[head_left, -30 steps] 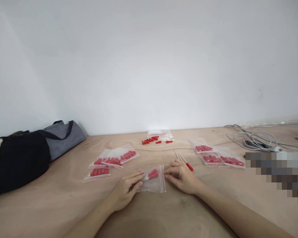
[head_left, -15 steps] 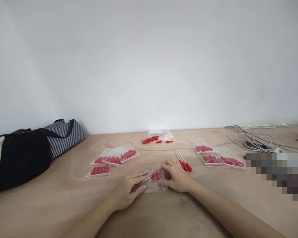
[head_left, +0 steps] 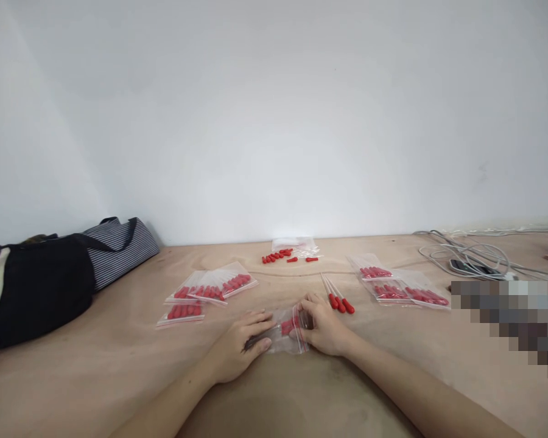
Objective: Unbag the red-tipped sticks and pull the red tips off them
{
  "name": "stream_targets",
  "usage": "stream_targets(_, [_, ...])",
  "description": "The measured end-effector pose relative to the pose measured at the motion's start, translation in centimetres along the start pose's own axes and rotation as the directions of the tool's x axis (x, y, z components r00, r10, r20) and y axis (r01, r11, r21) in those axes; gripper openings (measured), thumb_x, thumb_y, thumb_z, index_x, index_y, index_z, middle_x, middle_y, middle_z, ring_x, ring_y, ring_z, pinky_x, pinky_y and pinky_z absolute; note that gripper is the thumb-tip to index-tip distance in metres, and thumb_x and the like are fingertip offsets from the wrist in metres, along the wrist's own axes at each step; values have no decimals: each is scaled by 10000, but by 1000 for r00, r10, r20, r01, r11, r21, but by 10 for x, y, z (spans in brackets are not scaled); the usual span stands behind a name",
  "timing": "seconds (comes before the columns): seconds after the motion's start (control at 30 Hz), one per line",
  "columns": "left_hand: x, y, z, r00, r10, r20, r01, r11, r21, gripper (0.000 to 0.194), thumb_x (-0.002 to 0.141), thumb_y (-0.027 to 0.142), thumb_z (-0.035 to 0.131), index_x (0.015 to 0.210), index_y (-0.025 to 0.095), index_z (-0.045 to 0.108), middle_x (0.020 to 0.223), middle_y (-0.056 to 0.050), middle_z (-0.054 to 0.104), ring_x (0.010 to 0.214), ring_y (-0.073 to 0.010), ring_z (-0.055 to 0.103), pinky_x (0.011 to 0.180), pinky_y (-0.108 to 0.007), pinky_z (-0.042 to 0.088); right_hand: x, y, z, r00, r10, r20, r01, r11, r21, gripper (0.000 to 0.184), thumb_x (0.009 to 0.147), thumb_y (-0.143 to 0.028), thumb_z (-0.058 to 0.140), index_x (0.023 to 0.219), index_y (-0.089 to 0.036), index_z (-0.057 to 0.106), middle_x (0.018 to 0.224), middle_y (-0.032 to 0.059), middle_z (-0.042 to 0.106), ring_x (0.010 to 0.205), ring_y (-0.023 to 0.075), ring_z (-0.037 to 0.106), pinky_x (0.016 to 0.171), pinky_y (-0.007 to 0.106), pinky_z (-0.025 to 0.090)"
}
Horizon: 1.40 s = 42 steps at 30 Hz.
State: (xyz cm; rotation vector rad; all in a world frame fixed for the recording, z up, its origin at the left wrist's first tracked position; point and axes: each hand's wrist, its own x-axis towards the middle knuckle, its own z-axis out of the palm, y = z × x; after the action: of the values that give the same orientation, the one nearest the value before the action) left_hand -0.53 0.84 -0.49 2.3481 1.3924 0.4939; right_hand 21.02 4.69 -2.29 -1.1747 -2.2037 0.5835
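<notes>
A clear zip-lock bag (head_left: pixel 281 348) lies flat on the table between my hands, its red-lined zip edge on the right. Inside it are droppers with red rubber bulbs (head_left: pixel 288 326). My left hand (head_left: pixel 244 344) grips the bag's left end, thumb below and fingers above. At the zip end, my right hand (head_left: pixel 322 325) has its fingers curled round the edge, with the thumb over the red bulbs. Its fingertips are partly hidden. Just beyond my right hand, several loose droppers (head_left: pixel 340 303) lie with their thin tips pointing away.
Filled zip-lock bags lie to the left (head_left: pixel 185 311) and the right (head_left: pixel 390 291). At the back are loose red bulbs (head_left: pixel 276 256), thin clear tubes (head_left: pixel 308 251) and a plastic bag (head_left: pixel 292 242). A black bag (head_left: pixel 36 292) stands far left; cables (head_left: pixel 475 252) lie far right.
My right thumb has moved up and left over the red bulbs. The bulbs sit slightly further right, closer to the zip edge. My left hand has barely moved.
</notes>
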Motion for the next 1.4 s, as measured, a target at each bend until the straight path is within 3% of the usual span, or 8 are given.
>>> stream_targets(0.27, [0,-1,0,1000,3,22,-4,1000,29,341,821,385,437,1147,329,524,1303,16,438,1213,-225,362,1020,-423,278,-2,-1,-3,995,-61,77,70,990,-122,188,699,-371,608,823,-231,593,976,25,528,951,196,444,816,364,285])
stream_targets(0.6, [0,-1,-1,1000,0,20,-1,999,43,386,821,410,436,1190,311,482,1329,1,399,1222,-220,350,1035,-434,237,-7,0,-7,971,-236,-31,227,957,-182,173,659,-331,625,710,-189,540,1005,34,531,922,182,453,796,345,292])
stream_targets(0.9, [-1,-1,-5,999,-29,32,27,998,58,428,808,448,441,1211,305,460,1350,-13,368,1237,-231,322,1036,-448,220,-10,10,-27,957,-290,-6,278,923,-267,144,618,-295,616,649,-188,523,870,26,555,851,175,469,795,338,318])
stream_targets(1.07, [-2,-12,-8,998,-68,19,66,994,92,461,803,464,433,1231,290,440,1363,-31,344,1239,-239,318,1031,-443,227,-11,20,-53,981,-181,67,193,929,-316,68,651,-260,546,673,-195,547,703,7,566,663,135,491,608,249,347])
stream_targets(1.2, [-2,-20,-9,996,-82,-27,84,988,128,457,806,462,425,1227,286,447,1350,-31,369,1223,-235,347,1015,-414,274,-9,25,-60,986,-101,133,134,953,-271,133,657,-224,509,754,-225,599,675,-15,605,593,119,510,551,223,337])
stream_targets(1.4, [-2,-25,-8,979,-160,-126,182,965,188,452,805,452,422,1202,245,487,1313,-54,426,1188,-241,395,998,-409,306,-3,40,-62,999,37,-21,-41,967,-252,166,668,-219,478,741,-211,627,658,-4,636,578,126,542,543,223,349])
